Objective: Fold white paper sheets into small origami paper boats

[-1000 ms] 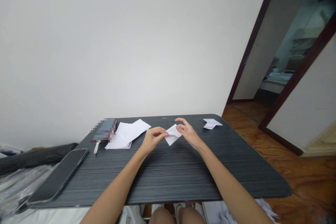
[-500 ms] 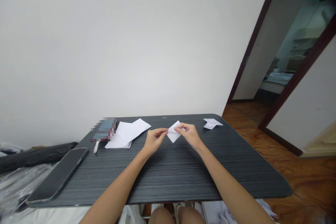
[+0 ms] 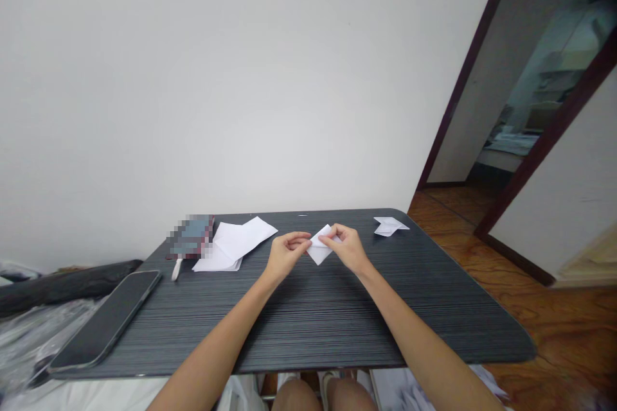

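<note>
A small folded piece of white paper (image 3: 319, 255) is held up over the dark table, its lower corner pointing toward me. My left hand (image 3: 286, 253) pinches its left corner between thumb and fingers. On the opposite side, my right hand (image 3: 348, 246) grips it, with the thumb lying on the front face near a crease. The fingers behind the paper are partly hidden. A finished-looking folded paper shape (image 3: 388, 226) with pointed ends lies apart on the table, to the right of my right hand.
White paper sheets (image 3: 241, 241) lie loosely stacked left of my hands. Beside them are a blurred-out dark red-edged object (image 3: 195, 237) and a small white stick-like item (image 3: 177, 269). A phone (image 3: 108, 321) rests at the left edge of the dark table (image 3: 328, 327). A white wall rises behind.
The paper has tipped slightly and its lower corner sits a little lower. My left fingers have shifted, the thumb now further over the paper's left corner.
</note>
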Demonstrator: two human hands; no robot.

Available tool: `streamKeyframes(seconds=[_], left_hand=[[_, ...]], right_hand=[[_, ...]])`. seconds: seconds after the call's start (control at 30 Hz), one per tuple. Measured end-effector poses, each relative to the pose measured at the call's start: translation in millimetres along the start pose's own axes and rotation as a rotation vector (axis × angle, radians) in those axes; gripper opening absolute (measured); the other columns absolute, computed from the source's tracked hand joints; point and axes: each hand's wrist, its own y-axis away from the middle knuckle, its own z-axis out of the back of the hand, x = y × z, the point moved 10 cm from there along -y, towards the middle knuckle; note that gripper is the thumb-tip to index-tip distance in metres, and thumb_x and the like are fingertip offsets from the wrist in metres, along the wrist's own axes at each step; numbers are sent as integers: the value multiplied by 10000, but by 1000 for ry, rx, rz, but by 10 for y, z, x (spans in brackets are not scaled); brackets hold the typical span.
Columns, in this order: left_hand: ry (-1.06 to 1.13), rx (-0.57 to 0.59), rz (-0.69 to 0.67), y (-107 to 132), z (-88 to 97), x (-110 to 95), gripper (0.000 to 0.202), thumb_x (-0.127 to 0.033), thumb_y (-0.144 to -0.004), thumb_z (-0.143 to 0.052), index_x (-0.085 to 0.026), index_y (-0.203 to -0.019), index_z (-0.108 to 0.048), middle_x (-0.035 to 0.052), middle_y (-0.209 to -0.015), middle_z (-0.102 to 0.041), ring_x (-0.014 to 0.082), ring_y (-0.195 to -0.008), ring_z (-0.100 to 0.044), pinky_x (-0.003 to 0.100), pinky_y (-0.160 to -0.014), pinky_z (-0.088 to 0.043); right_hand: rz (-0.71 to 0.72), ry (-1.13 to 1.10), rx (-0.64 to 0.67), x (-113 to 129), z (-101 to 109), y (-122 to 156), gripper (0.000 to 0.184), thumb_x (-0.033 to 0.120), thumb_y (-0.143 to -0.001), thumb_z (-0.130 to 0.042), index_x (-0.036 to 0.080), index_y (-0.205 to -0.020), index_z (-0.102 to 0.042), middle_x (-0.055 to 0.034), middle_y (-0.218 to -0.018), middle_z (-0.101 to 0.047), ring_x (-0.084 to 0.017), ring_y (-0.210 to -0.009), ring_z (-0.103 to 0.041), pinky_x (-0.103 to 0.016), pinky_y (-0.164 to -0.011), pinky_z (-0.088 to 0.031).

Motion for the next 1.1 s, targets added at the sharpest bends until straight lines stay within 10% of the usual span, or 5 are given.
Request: streamKeyframes(seconds=[0.23, 0.5, 1.1], left_hand=[[-12, 26, 45, -13, -12, 43, 392, -305, -636, -617, -78, -954, -592, 79, -750, -657, 163, -680, -606, 251, -649, -475], [-66, 35, 47, -6, 23, 41, 428, -287, -648, -601, -93, -1027, -563, 66, -768, -662, 154, -680, -606, 240, -649, -467], [-245, 189, -8, -39, 0, -39, 284, -244, -737, -490, -79, -939, -604, 80, -747, -645, 150, -632, -589, 279, -631, -471]], right_hand=[[-23, -13, 11, -62, -18, -4, 269, 333, -595, -621, 158, -559, -419, 24, -563, -494, -82, -505, -444, -200, -470, -347], [-201, -265, 245, -94, -246, 89, 645, 263, -549, -663, 237, -1064, -275, 53, -628, -574, -118, -539, -558, -240, -527, -433], [-209, -420, 322, -104, -221, 77, 565, 117, -562, -628, 247, -1073, -423, -11, -852, -543, -100, -626, -535, -208, -501, -432]])
